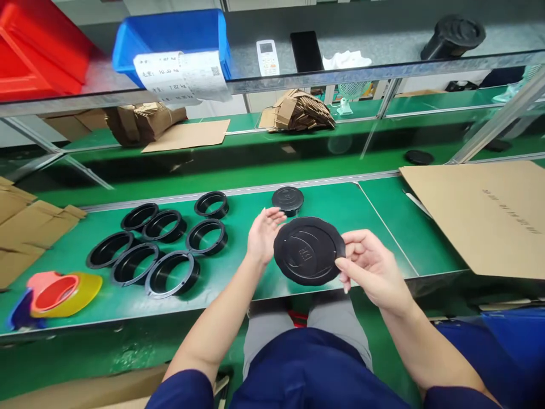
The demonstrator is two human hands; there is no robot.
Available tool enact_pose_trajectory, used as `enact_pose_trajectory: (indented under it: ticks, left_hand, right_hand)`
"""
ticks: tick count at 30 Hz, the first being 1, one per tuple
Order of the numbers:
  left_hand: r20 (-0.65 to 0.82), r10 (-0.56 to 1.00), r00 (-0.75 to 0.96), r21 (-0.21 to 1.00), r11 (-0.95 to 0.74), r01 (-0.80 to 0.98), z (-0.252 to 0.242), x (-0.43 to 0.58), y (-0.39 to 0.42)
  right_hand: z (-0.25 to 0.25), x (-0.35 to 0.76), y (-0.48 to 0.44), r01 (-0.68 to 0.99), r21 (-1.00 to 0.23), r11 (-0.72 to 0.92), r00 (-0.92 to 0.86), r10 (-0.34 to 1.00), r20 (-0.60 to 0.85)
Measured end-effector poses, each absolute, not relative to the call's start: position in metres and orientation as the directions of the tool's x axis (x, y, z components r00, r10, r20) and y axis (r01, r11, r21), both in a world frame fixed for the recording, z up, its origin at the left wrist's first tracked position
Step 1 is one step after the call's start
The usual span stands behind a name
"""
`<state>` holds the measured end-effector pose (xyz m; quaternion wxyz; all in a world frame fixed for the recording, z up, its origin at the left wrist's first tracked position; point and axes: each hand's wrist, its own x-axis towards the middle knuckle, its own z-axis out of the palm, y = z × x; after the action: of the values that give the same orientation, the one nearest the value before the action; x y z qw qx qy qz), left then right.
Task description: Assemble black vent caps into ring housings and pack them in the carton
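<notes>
Lid (309, 250): your right hand (377, 270) is pinching its rim, likely baring the face; your left hand (263, 237) is curving loosely alongside.

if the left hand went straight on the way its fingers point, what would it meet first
Probably the small lid on the bench, just past the fingertips of the left hand in this view. Depth is unclear: the hand looks raised, so it might pass above the lid.

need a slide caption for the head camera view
Right hand holding a round black embossed disc, left hand open beside it, at a green-topped workbench with seven black open rings.
</notes>
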<state>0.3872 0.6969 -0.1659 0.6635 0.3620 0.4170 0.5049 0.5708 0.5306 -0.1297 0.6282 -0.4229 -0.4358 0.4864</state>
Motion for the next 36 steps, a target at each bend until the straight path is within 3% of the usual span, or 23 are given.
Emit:
enact_pose_trajectory:
  ticks: [3, 5, 10, 15, 17, 20, 25, 28, 36]
  left_hand:
    - [-0.123, 0.824, 0.553, 0.795, 0.416, -0.443, -0.135, 0.377, 0.65]
    - [-0.066, 0.756, 0.651, 0.755, 0.465, -0.463, -0.124, 0.371, 0.625]
    - [-0.044, 0.838, 0.544, 0.768, 0.377, -0.518, -0.109, 0.362, 0.59]
    - [0.109, 0.793, 0.599, 0.795, 0.293, -0.531, -0.093, 0.364, 0.568]
    - [0.133, 0.8, 0.585, 0.81, 0.252, -0.53, -0.095, 0.367, 0.568]
    - [-0.014, 0.869, 0.495, 0.806, 0.303, -0.509, -0.108, 0.371, 0.579]
    - [-0.257, 0.833, 0.489, 0.736, 0.497, -0.459, -0.131, 0.372, 0.599]
    - [-0.238, 0.837, 0.492, 0.74, 0.485, -0.466, -0.135, 0.374, 0.602]
    - [-0.233, 0.825, 0.515, 0.737, 0.496, -0.459, -0.127, 0.376, 0.6]
  right_hand:
    - [-0.137, 0.562, 0.54, -0.31, -0.936, 0.164, 0.094, 0.985, 0.142]
    - [-0.14, 0.556, 0.541, -0.324, -0.929, 0.179, 0.092, 0.983, 0.158]
    - [-0.128, 0.546, 0.53, -0.283, -0.927, 0.245, 0.094, 0.969, 0.228]
    - [-0.11, 0.538, 0.518, 0.015, -0.929, 0.369, 0.203, 0.909, 0.364]
    - [-0.113, 0.54, 0.521, 0.067, -0.93, 0.362, 0.154, 0.917, 0.368]
    - [-0.131, 0.55, 0.533, 0.063, -0.939, 0.338, 0.044, 0.939, 0.341]
    - [-0.162, 0.561, 0.547, 0.258, -0.875, 0.409, 0.269, 0.84, 0.472]
    - [-0.169, 0.56, 0.548, 0.38, -0.822, 0.424, 0.283, 0.793, 0.54]
    - [-0.168, 0.568, 0.554, 0.511, -0.717, 0.474, 0.033, 0.823, 0.568]
